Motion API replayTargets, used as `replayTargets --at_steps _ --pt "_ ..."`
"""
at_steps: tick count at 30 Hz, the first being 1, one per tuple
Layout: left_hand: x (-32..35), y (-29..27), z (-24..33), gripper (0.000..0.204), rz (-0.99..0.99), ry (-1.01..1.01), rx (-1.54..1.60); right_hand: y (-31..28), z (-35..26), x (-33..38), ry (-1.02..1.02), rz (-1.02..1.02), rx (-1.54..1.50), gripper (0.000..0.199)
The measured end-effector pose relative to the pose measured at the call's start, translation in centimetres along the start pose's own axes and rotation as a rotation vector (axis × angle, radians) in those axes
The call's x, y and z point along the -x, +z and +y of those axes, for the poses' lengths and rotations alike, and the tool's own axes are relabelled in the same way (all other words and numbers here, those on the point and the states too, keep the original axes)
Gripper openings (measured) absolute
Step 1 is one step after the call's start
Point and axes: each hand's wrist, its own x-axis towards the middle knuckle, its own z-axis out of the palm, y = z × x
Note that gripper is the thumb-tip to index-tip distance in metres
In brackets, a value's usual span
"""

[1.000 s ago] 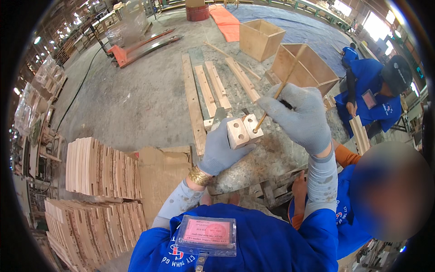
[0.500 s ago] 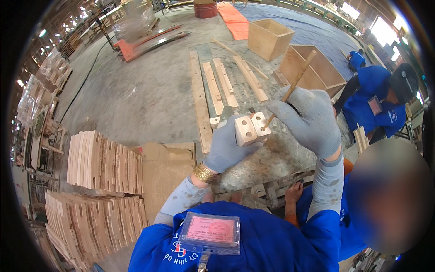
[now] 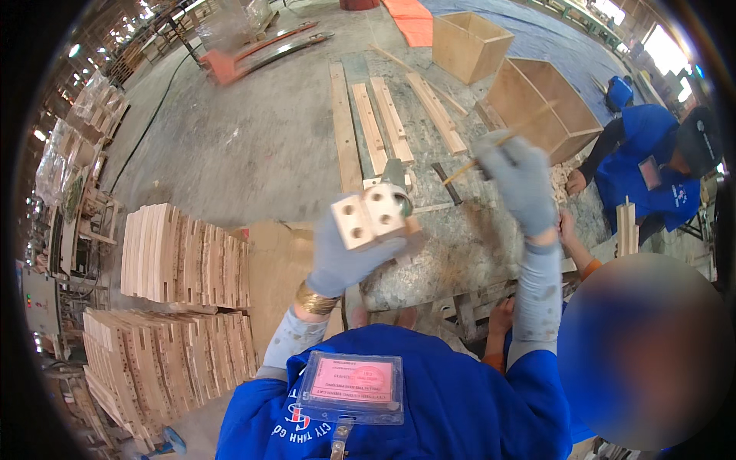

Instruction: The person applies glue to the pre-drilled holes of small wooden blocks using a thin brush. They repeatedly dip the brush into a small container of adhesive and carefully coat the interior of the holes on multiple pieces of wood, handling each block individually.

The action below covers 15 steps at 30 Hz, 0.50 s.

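Gripping firmly, the gloved left hand (image 3: 349,261) holds two wooden blocks (image 3: 372,218) side by side, drilled ends up, at picture centre. At two o'clock from them the gloved right hand (image 3: 517,180) is closed on a thin stick (image 3: 491,146), raised and blurred. The step looks like dabbing the stick into the drilled holes; next it must drop its tip squarely into one. Beyond, toward twelve, planks (image 3: 383,123) lie on the worktop (image 3: 460,253).
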Motion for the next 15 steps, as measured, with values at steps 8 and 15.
replayTargets --at_steps 8,15 --pt "1.3 -2.4 -0.7 0.06 0.056 0.15 -0.354 13.0 17.2 2.5 0.016 -0.064 0.22 0.03" --pt "2.1 -2.7 -0.6 0.06 0.104 0.151 -0.29 17.6 20.9 5.0 0.023 0.018 0.267 0.031"
